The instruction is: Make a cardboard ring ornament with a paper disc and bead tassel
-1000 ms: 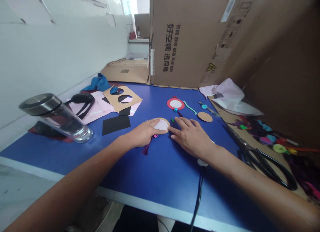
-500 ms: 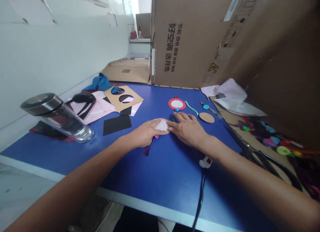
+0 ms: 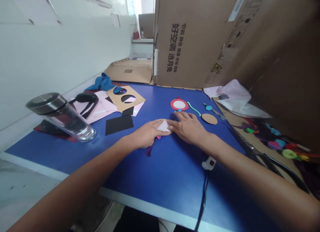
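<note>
A round piece with a white paper face (image 3: 164,125) lies low over the blue table in front of me. My left hand (image 3: 145,134) is curled around its left side, thumb along the near edge and fingers along the far edge. From the right, my right hand (image 3: 188,127) touches its edge with the thumb side, the other fingers stretched forward and spread over the table. A purple tassel (image 3: 149,150) with a pink bead (image 3: 158,137) hangs from the near side by my left hand. My palms and fingers cover much of the piece's rim.
Beyond my hands lie a red-rimmed white disc (image 3: 179,104), a mint-green strip (image 3: 193,109) and a cardboard oval (image 3: 209,118). A glass bottle (image 3: 77,125) and black card (image 3: 119,125) are left. Scissors (image 3: 272,162) lie right; a large carton (image 3: 190,39) stands behind.
The whole view has shifted slightly, so everything appears a little further right. Both hands keep nearly the same hold on the white-faced piece.
</note>
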Tool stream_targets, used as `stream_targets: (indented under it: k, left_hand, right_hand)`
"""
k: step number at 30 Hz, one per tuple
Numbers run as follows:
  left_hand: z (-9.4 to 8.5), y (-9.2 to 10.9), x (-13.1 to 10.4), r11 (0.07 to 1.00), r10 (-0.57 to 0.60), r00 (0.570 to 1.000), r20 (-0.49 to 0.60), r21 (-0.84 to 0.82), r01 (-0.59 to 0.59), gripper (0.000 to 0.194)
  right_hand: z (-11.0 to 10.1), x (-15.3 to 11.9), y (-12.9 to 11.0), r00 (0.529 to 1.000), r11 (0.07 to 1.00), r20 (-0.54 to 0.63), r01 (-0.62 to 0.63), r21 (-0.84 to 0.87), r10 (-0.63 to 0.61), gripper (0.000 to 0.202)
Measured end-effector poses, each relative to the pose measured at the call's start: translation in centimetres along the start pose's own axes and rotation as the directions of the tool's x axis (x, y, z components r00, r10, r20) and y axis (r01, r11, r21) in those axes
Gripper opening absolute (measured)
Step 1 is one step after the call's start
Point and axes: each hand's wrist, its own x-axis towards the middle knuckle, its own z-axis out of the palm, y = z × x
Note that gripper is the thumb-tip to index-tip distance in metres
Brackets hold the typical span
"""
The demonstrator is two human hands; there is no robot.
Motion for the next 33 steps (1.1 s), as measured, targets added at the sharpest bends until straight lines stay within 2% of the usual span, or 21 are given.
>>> stream_targets:
  k: [8,16,21,26,33]
  left_hand:
    - [-0.1,0.1,0.2,0.998,0.015,0.999,-0.033,-0.059,-0.017,0.068]
    - [-0.2,0.0,0.3,0.999,0.015,0.999,-0.029,-0.027,-0.016,0.072]
    - [-0.7,0.5,0.4,0.998,0.051,0.998,-0.041,-0.039,-0.052,0.065]
    - [-0.7,0.5,0.4,0.998,0.057,0.997,-0.055,-0.028,-0.058,0.072]
    - [-0.4,0.1,0.1,1.000,0.027,1.000,-0.013,0.016,-0.026,0.072]
  right_hand:
    - [1.1,-3.4,0.3,0.996,0.999,-0.084,0.030,-0.011,-0.031,0.047]
    - [0.4,-5.4,-1.1,0.997,0.999,-0.062,0.051,0.011,-0.050,0.043]
    - [0.6,-5.1,-1.0,0.997,1.000,-0.078,0.023,0.008,-0.022,0.043]
    - [0.9,-3.9,-0.1,0.996,1.000,-0.089,0.005,-0.005,-0.005,0.045]
    - [0.3,-1.6,0.3,0.999,1.000,-0.032,0.001,0.006,0.000,0.047]
